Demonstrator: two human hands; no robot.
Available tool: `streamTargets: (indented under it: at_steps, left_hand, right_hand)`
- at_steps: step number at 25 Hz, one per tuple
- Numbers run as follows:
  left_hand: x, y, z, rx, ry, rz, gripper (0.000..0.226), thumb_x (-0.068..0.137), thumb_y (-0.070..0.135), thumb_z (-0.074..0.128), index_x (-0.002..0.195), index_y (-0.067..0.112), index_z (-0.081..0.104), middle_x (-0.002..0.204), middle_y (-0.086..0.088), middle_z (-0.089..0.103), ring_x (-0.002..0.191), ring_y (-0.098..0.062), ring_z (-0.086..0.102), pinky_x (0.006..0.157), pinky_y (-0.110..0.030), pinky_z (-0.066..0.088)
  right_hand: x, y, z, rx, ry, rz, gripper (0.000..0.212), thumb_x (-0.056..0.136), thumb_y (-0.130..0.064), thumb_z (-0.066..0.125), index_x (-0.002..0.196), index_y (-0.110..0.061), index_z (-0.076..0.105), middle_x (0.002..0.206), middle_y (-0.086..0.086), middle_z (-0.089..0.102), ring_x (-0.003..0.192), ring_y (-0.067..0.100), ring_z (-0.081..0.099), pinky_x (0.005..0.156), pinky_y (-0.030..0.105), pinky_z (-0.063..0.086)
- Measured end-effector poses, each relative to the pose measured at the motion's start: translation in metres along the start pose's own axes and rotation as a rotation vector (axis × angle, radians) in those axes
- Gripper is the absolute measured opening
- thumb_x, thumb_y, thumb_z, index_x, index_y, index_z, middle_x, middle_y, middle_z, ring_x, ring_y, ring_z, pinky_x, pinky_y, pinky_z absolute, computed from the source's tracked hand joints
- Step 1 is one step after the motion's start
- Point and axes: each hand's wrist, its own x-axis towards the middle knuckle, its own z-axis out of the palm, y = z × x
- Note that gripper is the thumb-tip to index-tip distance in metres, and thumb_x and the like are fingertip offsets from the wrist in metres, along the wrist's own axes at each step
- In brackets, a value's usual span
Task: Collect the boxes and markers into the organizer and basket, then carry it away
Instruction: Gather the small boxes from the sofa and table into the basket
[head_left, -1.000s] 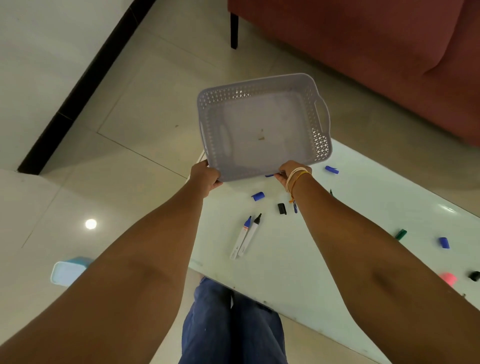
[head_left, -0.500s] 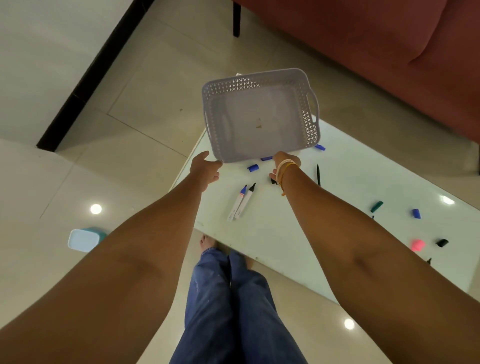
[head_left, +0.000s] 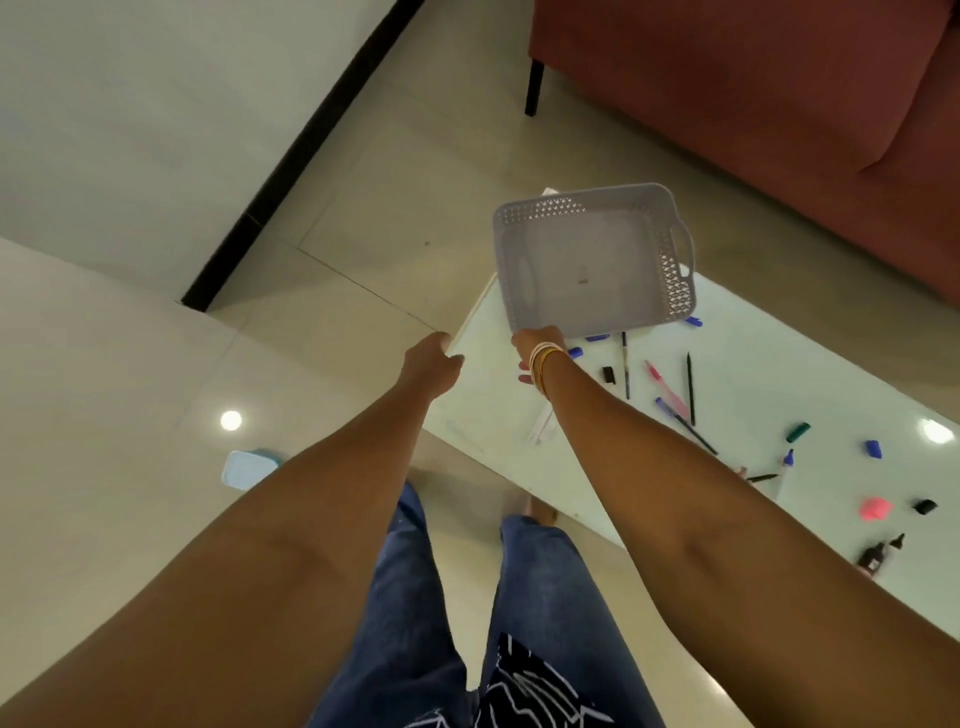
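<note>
The right hand (head_left: 535, 347) alone pinches the near rim of the empty basket (head_left: 592, 260), while the left hand (head_left: 431, 361) hangs loose beside it, holding nothing. Held at one edge, the basket could tip or slip onto the markers (head_left: 670, 397) scattered on the table (head_left: 779, 364) just beyond, though the grip itself is seemingly partly hidden.

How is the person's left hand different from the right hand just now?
The right hand grips the near edge of the grey perforated plastic basket; the left hand holds nothing and hangs apart from it. The right wrist wears several bangles, while the left wrist is bare. The left hand sits by the corner of the white glass table. Both arms reach forward.
</note>
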Motion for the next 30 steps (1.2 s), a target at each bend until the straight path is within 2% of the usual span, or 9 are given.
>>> streamTargets:
  at_steps: [2, 4, 7, 10, 14, 19, 23, 25, 30]
  left_hand:
    - [0.012, -0.016, -0.033, 0.033, -0.002, 0.0, 0.051, 0.098, 0.025, 0.046, 0.146, 0.01, 0.038, 0.152, -0.008, 0.04, 0.141, -0.024, 0.035, 0.113, -0.027, 0.027]
    - [0.029, -0.025, -0.065, 0.014, 0.005, 0.019, 0.051, 0.098, 0.026, 0.045, 0.146, 0.011, 0.037, 0.151, -0.008, 0.041, 0.14, -0.024, 0.037, 0.11, -0.027, 0.029]
    - [0.055, -0.043, -0.116, 0.073, 0.008, 0.063, 0.052, 0.098, 0.029, 0.044, 0.147, 0.014, 0.035, 0.151, -0.007, 0.041, 0.14, -0.025, 0.038, 0.111, -0.032, 0.032]
    - [0.083, -0.061, -0.157, 0.217, 0.017, 0.061, 0.054, 0.096, 0.029, 0.044, 0.148, 0.018, 0.033, 0.148, -0.011, 0.043, 0.136, -0.029, 0.041, 0.108, -0.04, 0.037]
    - [0.125, -0.055, -0.205, 0.249, 0.018, 0.058, 0.054, 0.097, 0.026, 0.045, 0.148, 0.017, 0.031, 0.148, -0.013, 0.041, 0.136, -0.031, 0.041, 0.107, -0.041, 0.038]
    - [0.195, -0.004, -0.252, 0.236, -0.039, 0.07, 0.056, 0.096, 0.024, 0.046, 0.149, 0.016, 0.029, 0.145, -0.012, 0.043, 0.128, -0.03, 0.048, 0.101, -0.039, 0.046]
    - [0.246, 0.059, -0.302, 0.294, -0.068, 0.073, 0.058, 0.096, 0.025, 0.045, 0.15, 0.017, 0.026, 0.145, -0.012, 0.042, 0.128, -0.03, 0.048, 0.102, -0.04, 0.045]
    - [0.272, 0.092, -0.326, 0.357, -0.041, 0.116, 0.057, 0.097, 0.026, 0.044, 0.15, 0.019, 0.025, 0.145, -0.012, 0.041, 0.13, -0.03, 0.046, 0.103, -0.041, 0.042]
    - [0.331, 0.179, -0.384, 0.437, 0.036, 0.204, 0.054, 0.096, 0.024, 0.044, 0.148, 0.02, 0.029, 0.139, -0.014, 0.044, 0.126, -0.031, 0.048, 0.101, -0.043, 0.043]
  right_hand:
    - [-0.002, -0.02, 0.034, 0.046, 0.027, 0.031, 0.049, 0.088, -0.014, 0.054, 0.136, -0.002, 0.047, 0.129, 0.014, 0.058, 0.102, 0.032, 0.062, 0.061, 0.036, 0.054]
    - [-0.007, -0.05, 0.072, 0.036, 0.037, 0.007, 0.05, 0.087, -0.012, 0.054, 0.135, -0.001, 0.045, 0.128, 0.017, 0.059, 0.099, 0.033, 0.065, 0.075, 0.042, 0.059]
    - [-0.007, -0.085, 0.121, -0.008, 0.039, 0.023, 0.056, 0.084, -0.013, 0.055, 0.137, -0.002, 0.041, 0.132, 0.018, 0.056, 0.114, 0.035, 0.061, 0.095, 0.048, 0.053]
    - [0.003, -0.114, 0.149, -0.131, 0.043, -0.044, 0.058, 0.086, -0.016, 0.053, 0.139, -0.001, 0.036, 0.139, 0.018, 0.049, 0.123, 0.037, 0.054, 0.101, 0.048, 0.049]
    - [0.028, -0.163, 0.163, -0.225, 0.036, -0.083, 0.064, 0.088, -0.021, 0.053, 0.144, -0.002, 0.03, 0.145, 0.018, 0.044, 0.129, 0.037, 0.047, 0.106, 0.049, 0.045]
    - [0.079, -0.242, 0.15, -0.208, 0.077, -0.076, 0.06, 0.086, -0.019, 0.052, 0.141, -0.002, 0.035, 0.14, 0.018, 0.049, 0.124, 0.038, 0.051, 0.103, 0.048, 0.046]
    - [0.126, -0.308, 0.127, -0.214, 0.036, -0.019, 0.051, 0.073, -0.025, 0.052, 0.118, -0.001, 0.05, 0.114, 0.023, 0.06, 0.092, 0.032, 0.054, 0.086, 0.042, 0.05]
    - [0.147, -0.339, 0.111, -0.19, 0.024, -0.026, 0.044, 0.071, -0.026, 0.051, 0.11, -0.006, 0.05, 0.104, 0.02, 0.056, 0.093, 0.035, 0.056, 0.093, 0.046, 0.053]
    - [0.204, -0.419, 0.077, 0.004, 0.074, -0.009, 0.06, 0.063, -0.035, 0.049, 0.113, -0.005, 0.063, 0.115, 0.019, 0.068, 0.105, 0.037, 0.066, 0.093, 0.05, 0.054]
